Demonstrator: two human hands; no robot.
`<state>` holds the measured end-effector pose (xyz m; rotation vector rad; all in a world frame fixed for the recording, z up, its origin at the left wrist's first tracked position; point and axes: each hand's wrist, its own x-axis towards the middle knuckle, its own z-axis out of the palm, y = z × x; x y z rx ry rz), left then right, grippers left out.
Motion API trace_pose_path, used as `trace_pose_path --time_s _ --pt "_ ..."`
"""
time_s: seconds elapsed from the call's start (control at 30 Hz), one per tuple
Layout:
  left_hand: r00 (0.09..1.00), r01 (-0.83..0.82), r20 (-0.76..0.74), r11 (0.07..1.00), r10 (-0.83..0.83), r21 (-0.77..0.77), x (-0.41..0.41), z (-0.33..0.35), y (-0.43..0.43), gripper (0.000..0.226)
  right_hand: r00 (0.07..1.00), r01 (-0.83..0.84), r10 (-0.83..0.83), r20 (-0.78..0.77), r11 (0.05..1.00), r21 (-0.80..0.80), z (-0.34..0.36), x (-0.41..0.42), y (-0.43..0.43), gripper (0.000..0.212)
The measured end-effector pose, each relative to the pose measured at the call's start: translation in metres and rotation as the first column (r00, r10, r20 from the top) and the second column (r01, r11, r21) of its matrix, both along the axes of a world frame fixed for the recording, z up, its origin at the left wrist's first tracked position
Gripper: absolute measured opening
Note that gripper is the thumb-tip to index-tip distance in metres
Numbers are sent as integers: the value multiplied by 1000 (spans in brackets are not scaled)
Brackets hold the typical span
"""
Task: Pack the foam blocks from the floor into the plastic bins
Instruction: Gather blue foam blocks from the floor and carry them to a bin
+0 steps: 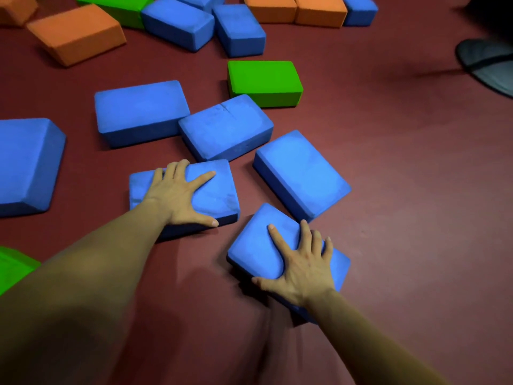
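Left blue block (pixel 222 190) lies flat on the dark red floor (pixel 402 190), long axis roughly 9-to-3. Your left hand (pixel 177 194) spans its width, fingers hooked over the far edge and thumb on the near edge, clamped on it.

Right blue block (pixel 254 245), at 4 o'clock of the first, lies flat with its long axis 10-to-4. Your right hand (pixel 302 263) grips it across the width, thumb at the 8 o'clock edge.

A green block (pixel 263 79) lies toward 12 o'clock.

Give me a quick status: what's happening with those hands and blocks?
Left hand grips farther blue block. Right hand grips nearer blue block. Bins not in view.
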<state>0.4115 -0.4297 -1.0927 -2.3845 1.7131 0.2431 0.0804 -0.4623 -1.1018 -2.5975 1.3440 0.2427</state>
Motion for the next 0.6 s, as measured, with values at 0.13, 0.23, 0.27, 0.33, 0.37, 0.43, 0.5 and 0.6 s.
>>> trace_pose_path --time_s 0.13,0.23,0.27,0.33,0.37,0.43,0.5,0.6 --pt "998 -45 41 998 43 48 -11 2 21 138 1000 30 -30 -9 999 -36 3 2 4 118" --pt "990 -131 -32 988 134 76 -23 0 32 137 994 66 -63 -89 998 23 9 1 7 124" --pt "985 -161 -46 984 165 77 -27 0 34 136 992 66 -62 -106 997 38 10 1 7 126" --pt "972 -226 -46 972 229 71 -38 2 40 135 988 59 -50 -145 996 60 14 3 6 128" --pt "963 -262 -50 963 266 68 -46 3 43 133 987 62 -51 -152 996 70 17 3 5 128" --pt "939 -333 -64 940 338 77 -63 6 51 131 987 96 -85 -133 992 79 23 5 6 126" --pt "915 -390 -76 917 396 89 -78 20 55 131 984 159 -150 -93 982 99 38 0 7 124" --pt "897 -423 -94 901 431 95 -95 66 55 130 978 202 -194 -69 972 122 78 -14 6 121"
